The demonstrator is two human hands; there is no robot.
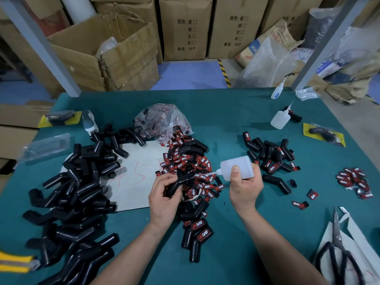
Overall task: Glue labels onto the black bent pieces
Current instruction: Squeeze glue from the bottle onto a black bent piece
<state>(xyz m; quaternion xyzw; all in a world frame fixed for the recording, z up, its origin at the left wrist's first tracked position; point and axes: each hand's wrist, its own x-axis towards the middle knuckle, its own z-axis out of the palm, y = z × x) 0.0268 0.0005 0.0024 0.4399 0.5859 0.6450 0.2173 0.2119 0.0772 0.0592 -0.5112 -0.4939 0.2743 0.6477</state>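
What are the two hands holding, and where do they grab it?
The left hand grips a black bent piece by its lower end. The right hand holds the glue bottle around its body.

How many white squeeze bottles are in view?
3. One bottle in the right hand, second bottle far right on the table, third bottle at its far edge. Piles might hide more.

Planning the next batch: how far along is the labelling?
Done: a heap of labelled pieces at right. In hand: the left hand holds a bare piece, the right hand aims the glue bottle at it. Left: the large unlabelled pile at left, plus loose labels.
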